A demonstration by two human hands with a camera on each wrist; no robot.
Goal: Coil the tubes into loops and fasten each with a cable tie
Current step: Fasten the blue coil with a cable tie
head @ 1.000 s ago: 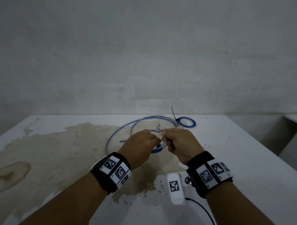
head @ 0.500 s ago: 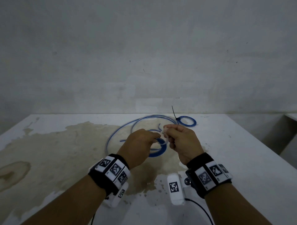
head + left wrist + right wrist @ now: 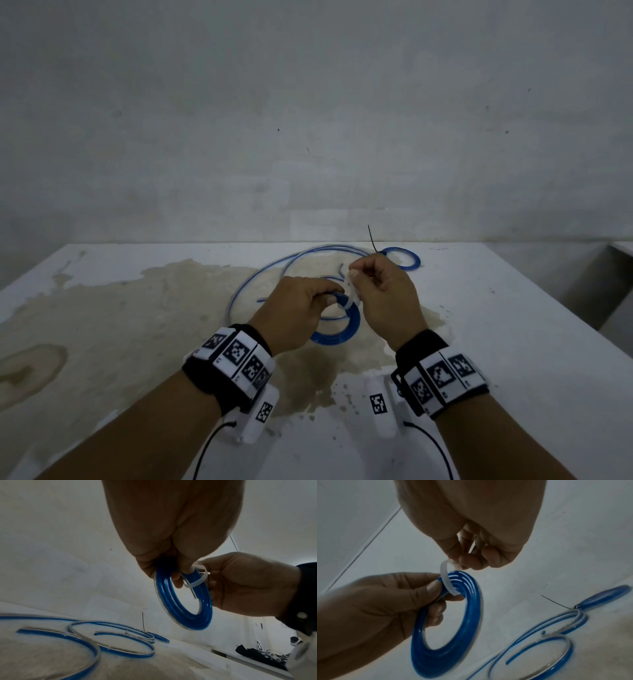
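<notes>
My left hand [image 3: 310,305] grips a tight blue tube coil [image 3: 337,334] by its upper edge, held above the table. In the left wrist view the blue tube coil [image 3: 187,607] hangs from the fingers. A white cable tie [image 3: 447,580] is wrapped over the coil's top; the white cable tie [image 3: 199,578] forms a loose loop there. My right hand [image 3: 376,291] pinches the tie's end between thumb and fingers just above the coil. A second blue coil [image 3: 402,257] with a black tie sticking up lies at the far edge.
Loose blue tubes [image 3: 281,270] lie in wide curves on the white table [image 3: 513,342], beyond my hands. A large beige stain [image 3: 120,308] covers the table's left and middle. A grey wall stands right behind the table. The table drops off at the right.
The right hand has risen and pulled the white tie upward over the coil. The left hand lowered slightly and tilted, so the blue coil now shows beneath it.
</notes>
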